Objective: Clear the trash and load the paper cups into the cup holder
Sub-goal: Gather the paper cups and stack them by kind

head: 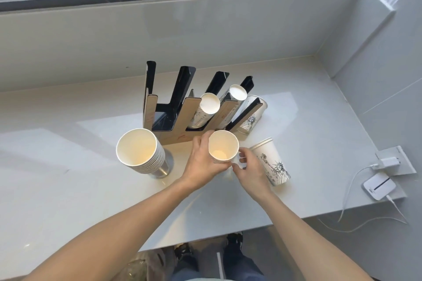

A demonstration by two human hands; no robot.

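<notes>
A black and cardboard cup holder [173,137] with slanted slots stands on the white counter. Two of its right slots hold upside-down paper cups [209,103], and another printed cup [250,118] leans at its right end. My left hand [201,162] grips a small stack of paper cups [223,149], open end up, just in front of the holder. My right hand [247,167] pinches the same stack from the right side. A tall stack of cups [139,151] stands to the left on a metal base. A printed cup [272,162] rests tilted at my right hand.
A white wall panel rises behind the holder, below a dark window frame. At the counter's right edge lie a small white device [379,186] and a charger [388,162] with white cables. Below the counter edge I see legs and shoes.
</notes>
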